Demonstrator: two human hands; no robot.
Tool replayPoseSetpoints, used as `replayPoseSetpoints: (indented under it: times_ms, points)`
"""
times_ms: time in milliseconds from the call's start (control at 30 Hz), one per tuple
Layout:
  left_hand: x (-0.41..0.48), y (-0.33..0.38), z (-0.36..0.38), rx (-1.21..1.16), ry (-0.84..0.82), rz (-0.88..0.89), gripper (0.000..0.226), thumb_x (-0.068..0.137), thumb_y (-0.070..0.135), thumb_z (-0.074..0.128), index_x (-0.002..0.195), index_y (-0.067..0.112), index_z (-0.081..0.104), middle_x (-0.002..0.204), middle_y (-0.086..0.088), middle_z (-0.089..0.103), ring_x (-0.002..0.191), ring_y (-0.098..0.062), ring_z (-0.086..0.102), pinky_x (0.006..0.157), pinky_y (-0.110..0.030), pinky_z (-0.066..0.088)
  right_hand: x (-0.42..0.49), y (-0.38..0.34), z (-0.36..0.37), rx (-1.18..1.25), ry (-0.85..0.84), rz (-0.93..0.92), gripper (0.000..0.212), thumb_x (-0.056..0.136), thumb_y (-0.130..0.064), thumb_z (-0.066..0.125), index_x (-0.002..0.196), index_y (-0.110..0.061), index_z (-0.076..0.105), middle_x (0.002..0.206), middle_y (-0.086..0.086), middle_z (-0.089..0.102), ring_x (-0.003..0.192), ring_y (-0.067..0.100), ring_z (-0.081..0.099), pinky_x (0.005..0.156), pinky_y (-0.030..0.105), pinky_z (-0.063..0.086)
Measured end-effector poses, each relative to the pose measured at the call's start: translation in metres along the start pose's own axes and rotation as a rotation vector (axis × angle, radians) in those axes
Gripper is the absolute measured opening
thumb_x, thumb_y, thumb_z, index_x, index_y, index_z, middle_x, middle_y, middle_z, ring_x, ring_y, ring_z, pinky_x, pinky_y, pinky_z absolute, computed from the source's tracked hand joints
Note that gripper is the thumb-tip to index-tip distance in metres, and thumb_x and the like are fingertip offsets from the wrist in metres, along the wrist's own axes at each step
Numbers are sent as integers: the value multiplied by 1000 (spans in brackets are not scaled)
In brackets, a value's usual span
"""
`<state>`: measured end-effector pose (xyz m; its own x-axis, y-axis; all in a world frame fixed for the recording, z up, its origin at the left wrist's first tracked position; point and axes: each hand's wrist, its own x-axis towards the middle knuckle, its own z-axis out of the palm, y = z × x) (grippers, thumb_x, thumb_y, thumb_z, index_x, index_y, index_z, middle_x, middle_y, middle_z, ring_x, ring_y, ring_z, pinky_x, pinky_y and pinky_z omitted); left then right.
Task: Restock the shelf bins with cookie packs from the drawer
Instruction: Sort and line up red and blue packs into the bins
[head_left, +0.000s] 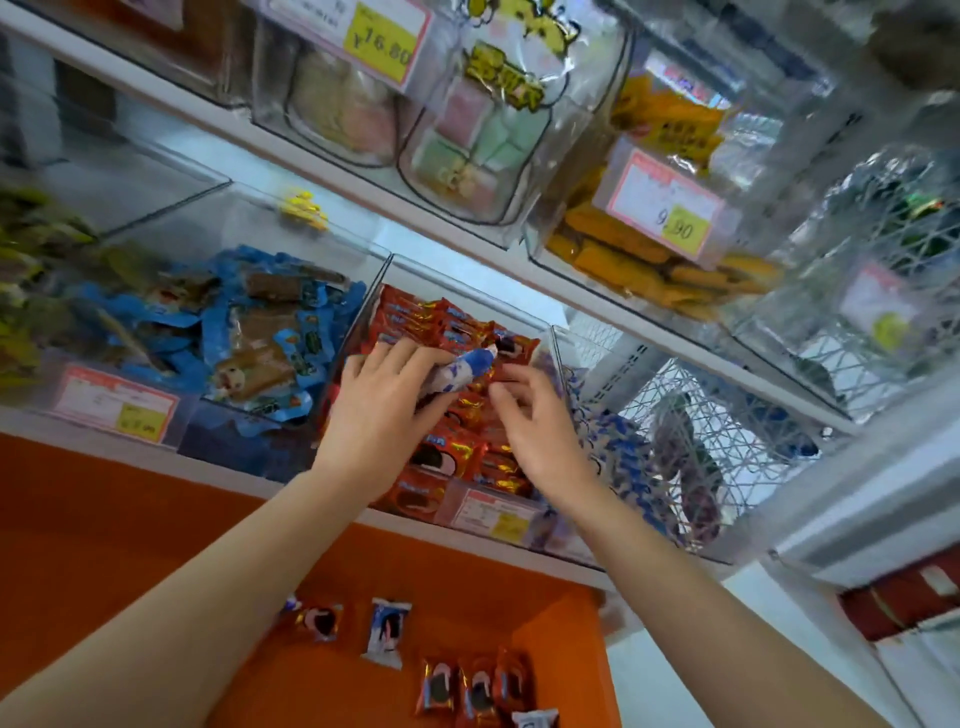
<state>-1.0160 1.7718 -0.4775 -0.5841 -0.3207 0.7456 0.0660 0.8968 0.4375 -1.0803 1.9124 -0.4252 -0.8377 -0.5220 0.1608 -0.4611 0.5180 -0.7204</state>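
While a few cookie packs (387, 631) lie loose in the orange drawer (467, 608) below, the left hand (374, 410) grips a blue-and-white pack (462, 371) over the red packs (415, 317) in the clear bin (358, 322). Its long axis points up-right, toward the bin's back. The right hand (540, 431) hovers beside it, fingers loosely bent, holding nothing.
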Motion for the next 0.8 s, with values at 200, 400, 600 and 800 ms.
replayPoseSetpoints:
  times_ms: [200, 400, 600, 800]
  points:
    - [-14, 51, -5, -338, -134, -26, 32, 90, 20, 63, 120, 14, 58, 107, 3, 61, 97, -8, 53, 80, -17, 42, -25, 5, -19, 383, -73, 143, 37, 80, -65, 55, 112, -47, 54, 125, -4, 59, 112, 17, 59, 96, 44, 49]
    - [-5, 91, -8, -711, -126, -385, 23, 92, 21, 58, 110, 27, 45, 89, 16, 59, 76, -6, 61, 68, -28, 52, -53, 14, -65, 242, -29, 16, 7, 95, -32, 53, 98, -27, 57, 72, -12, 63, 60, 3, 61, 54, 15, 45]
    - [0, 123, 6, -799, -167, -422, 16, 93, 23, 57, 107, 26, 51, 92, 10, 63, 77, -4, 61, 67, -27, 53, -69, 33, -86, 93, 58, 44, 22, 93, -38, 52, 115, -33, 52, 114, -9, 60, 94, 5, 62, 86, 30, 54]
    - [-14, 138, 23, -437, -154, 75, 15, 86, 14, 64, 101, 12, 61, 102, 1, 61, 96, -11, 49, 82, -17, 40, -81, 42, -105, 512, 20, 353, 41, 98, -43, 40, 121, -11, 52, 100, 3, 68, 75, 11, 68, 68, 26, 57]
